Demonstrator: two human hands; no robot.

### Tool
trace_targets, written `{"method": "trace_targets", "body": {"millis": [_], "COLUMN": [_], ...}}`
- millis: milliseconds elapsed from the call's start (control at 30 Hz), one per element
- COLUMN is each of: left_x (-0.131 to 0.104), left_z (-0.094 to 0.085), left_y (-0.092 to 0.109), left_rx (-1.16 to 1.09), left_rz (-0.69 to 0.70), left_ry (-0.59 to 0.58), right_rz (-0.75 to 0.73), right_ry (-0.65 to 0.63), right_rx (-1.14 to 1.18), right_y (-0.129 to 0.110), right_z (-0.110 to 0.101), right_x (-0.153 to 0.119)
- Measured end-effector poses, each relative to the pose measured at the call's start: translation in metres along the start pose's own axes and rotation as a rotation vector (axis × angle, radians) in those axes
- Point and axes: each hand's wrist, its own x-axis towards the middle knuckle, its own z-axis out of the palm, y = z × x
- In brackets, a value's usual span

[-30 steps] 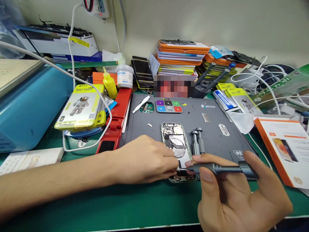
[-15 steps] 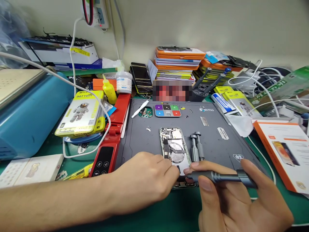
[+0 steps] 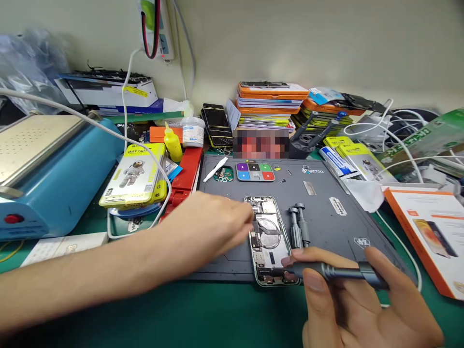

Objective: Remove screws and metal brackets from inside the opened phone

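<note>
Hands: right hand (image 3: 362, 309) grips the grey screwdriver (image 3: 333, 272), tip at the near end of the opened phone (image 3: 270, 239) on the grey mat (image 3: 326, 217); left hand (image 3: 210, 227) hovers loosely curled, empty, beside it; best kept upright, pressure light.

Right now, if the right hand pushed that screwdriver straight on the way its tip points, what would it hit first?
The right hand aims the screwdriver leftward at the opened phone. Its tip already sits over the phone's lower end, so it would probably meet the parts there first; depth is hard to judge.
</note>
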Motion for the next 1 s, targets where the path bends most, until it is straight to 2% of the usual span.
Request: {"method": "trace_targets", "body": {"millis": [100, 233, 333, 533, 833, 1000], "left_x": [0.006, 0.011, 0.012, 0.013, 0.009, 0.006], "left_z": [-0.015, -0.009, -0.004, -0.008, 0.005, 0.007], "left_y": [-0.017, -0.030, -0.037, -0.055, -0.071, -0.079], "left_rx": [0.141, 0.181, 0.141, -0.090, -0.151, -0.243], "left_rz": [-0.170, -0.197, -0.219, -0.310, -0.183, -0.148], "left_ry": [-0.135, -0.247, -0.245, -0.162, -0.102, -0.108], "right_rz": [0.060, 0.084, 0.083, 0.102, 0.112, 0.126], "right_ry": [-0.008, -0.014, -0.019, -0.014, -0.045, -0.051], "right_rx": [0.089, 0.120, 0.115, 0.124, 0.098, 0.099], "right_y": [0.001, 0.001, 0.001, -0.001, 0.000, 0.000], "right_z": [0.000, 0.000, 0.002, 0.003, 0.000, 0.003], "right_x": [-0.003, -0.003, -0.004, -0.006, -0.007, -0.005]}}
